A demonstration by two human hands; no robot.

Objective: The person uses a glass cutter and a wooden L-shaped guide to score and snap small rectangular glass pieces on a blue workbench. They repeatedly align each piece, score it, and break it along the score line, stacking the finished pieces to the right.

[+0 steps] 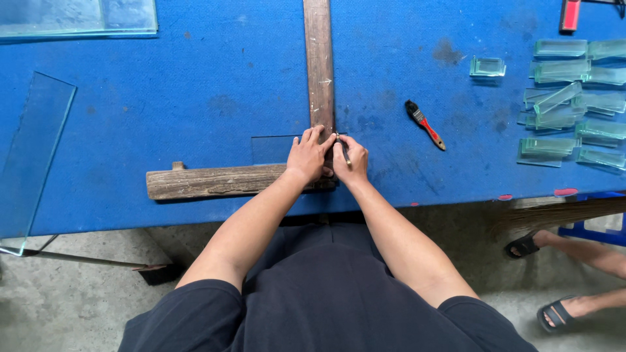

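We look straight down on a blue felt-covered table (pixel 195 65). On it lies a wooden T-square (pixel 319 65): its long blade runs away from us, from the table's near edge toward the far edge, and its crosspiece (pixel 215 181) lies at right angles to the blade, parallel to the near edge, reaching out to our left.

Our left hand (pixel 309 155) lies flat on the near end of the blade where it meets the crosspiece, fingers spread and pressing down; it grips nothing. Our right hand (pixel 352 160) sits just beside the left, against the right edge of the blade, and is closed around a slim glass cutter (pixel 343 150). The cutter's long axis runs nearly parallel to the blade, its tip pointing away from us and slightly left, at the blade's edge.

A small clear glass pane (pixel 274 148) lies flat under the blade, mostly showing to the left of our left hand.

To the right, well apart from the hands, lies a small paintbrush (pixel 425 124) with a red and wooden handle, bristles toward the far left. Farther right are stacks of cut glass pieces (pixel 574 104). A long glass strip (pixel 36 150) lies at the left edge and a larger sheet (pixel 78 16) at the far left corner. Another person's sandalled feet (pixel 554 280) show on the floor at right.
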